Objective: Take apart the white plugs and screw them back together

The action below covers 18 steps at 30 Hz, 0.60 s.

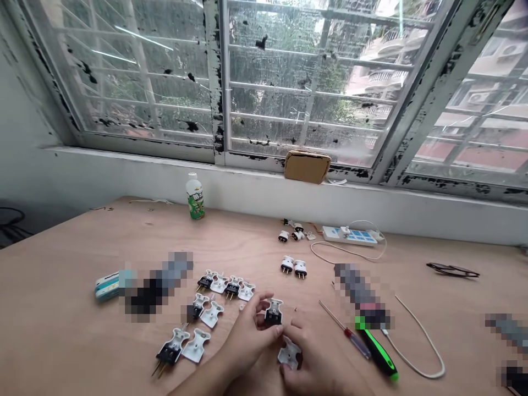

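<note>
My left hand (258, 324) is closed on a plug half (274, 311), a white shell with a black insert, held a little above the wooden table. Lower and to the right, my right hand (309, 352) grips a white plug cover (289, 355), its inner face turned up. The two parts are apart. Left of my hands lie several opened plugs, among them a black-cored plug half with brass pins (171, 352) beside its white cover (196, 345). Farther back, two white plugs (293, 266) stand with their pins toward me.
To the right lie a thin screwdriver (350, 336) and a green-and-black screwdriver (377, 349), near a white cable (433, 375). A power strip (350, 235) and more plugs (295, 234) are at the back. A bottle (195, 198) stands by the wall; glasses (452, 270) lie far right.
</note>
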Each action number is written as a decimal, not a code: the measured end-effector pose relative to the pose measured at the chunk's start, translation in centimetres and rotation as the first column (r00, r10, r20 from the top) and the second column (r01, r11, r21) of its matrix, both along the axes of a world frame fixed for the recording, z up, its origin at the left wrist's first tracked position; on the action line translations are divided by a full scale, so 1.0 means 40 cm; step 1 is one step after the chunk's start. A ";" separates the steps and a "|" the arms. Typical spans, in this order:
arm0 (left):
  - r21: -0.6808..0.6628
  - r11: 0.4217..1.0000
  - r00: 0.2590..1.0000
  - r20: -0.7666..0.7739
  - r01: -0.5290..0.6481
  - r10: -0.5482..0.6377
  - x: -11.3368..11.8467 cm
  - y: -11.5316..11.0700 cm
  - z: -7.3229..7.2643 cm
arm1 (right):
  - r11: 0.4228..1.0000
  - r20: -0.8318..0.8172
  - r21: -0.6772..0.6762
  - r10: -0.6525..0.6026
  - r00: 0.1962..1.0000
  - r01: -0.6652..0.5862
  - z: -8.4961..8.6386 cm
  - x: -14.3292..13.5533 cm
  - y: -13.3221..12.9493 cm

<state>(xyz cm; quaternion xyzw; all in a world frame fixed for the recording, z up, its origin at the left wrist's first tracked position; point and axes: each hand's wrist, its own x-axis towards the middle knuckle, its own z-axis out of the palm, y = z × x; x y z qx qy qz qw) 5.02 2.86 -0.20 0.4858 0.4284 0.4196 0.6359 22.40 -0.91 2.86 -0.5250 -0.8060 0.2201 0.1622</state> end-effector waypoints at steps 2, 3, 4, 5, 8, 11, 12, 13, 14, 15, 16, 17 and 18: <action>-0.017 0.999 1.000 -0.006 -0.028 0.028 -0.001 -0.001 0.006 | 0.999 0.113 0.038 -0.021 0.993 0.017 0.002 -0.005 -0.007; -0.019 0.999 0.999 -0.002 -0.036 0.036 -0.001 -0.002 0.009 | 0.999 0.137 0.051 -0.027 0.990 0.020 0.004 -0.005 -0.009; -0.020 0.999 0.999 0.012 -0.035 0.035 -0.001 -0.002 0.011 | 0.998 0.125 0.056 -0.035 0.992 0.028 0.006 -0.002 -0.010; -0.022 0.999 0.999 0.034 -0.025 0.026 -0.002 -0.001 0.012 | 0.998 0.079 0.050 -0.047 0.996 0.043 0.006 0.005 -0.009; -0.050 0.998 0.993 0.111 0.036 -0.031 -0.001 0.000 0.011 | 0.993 -0.142 -0.004 -0.115 0.983 0.116 -0.001 0.040 0.003; -0.098 0.992 0.983 0.170 0.082 -0.065 0.002 -0.001 0.011 | 0.980 -0.316 0.057 -0.164 0.934 0.192 -0.017 0.077 0.020; -0.108 0.990 0.980 0.183 0.095 -0.074 0.003 -0.003 0.012 | 0.974 -0.354 0.099 -0.157 0.922 0.203 -0.022 0.084 0.025; -0.116 0.988 0.978 0.193 0.105 -0.081 0.005 -0.005 0.013 | 0.970 -0.380 0.133 -0.141 0.914 0.205 -0.026 0.088 0.029; -0.121 0.986 0.976 0.200 0.112 -0.086 0.006 -0.008 0.015 | 0.967 -0.394 0.156 -0.126 0.910 0.201 -0.029 0.090 0.031; -0.125 0.985 0.974 0.204 0.120 -0.093 0.008 -0.012 0.017 | 0.966 -0.400 0.167 -0.117 0.909 0.198 -0.032 0.089 0.032; -0.129 0.983 0.973 0.207 0.127 -0.099 0.010 -0.016 0.019 | 0.963 -0.403 0.175 -0.118 0.908 0.203 -0.034 0.087 0.032; -0.133 0.982 0.972 0.210 0.136 -0.106 0.012 -0.020 0.020 | 0.959 -0.407 0.184 -0.124 0.905 0.215 -0.037 0.085 0.032; -0.140 0.979 0.970 0.214 0.146 -0.114 0.014 -0.024 0.020 | 0.956 -0.411 0.192 -0.129 0.902 0.224 -0.039 0.083 0.031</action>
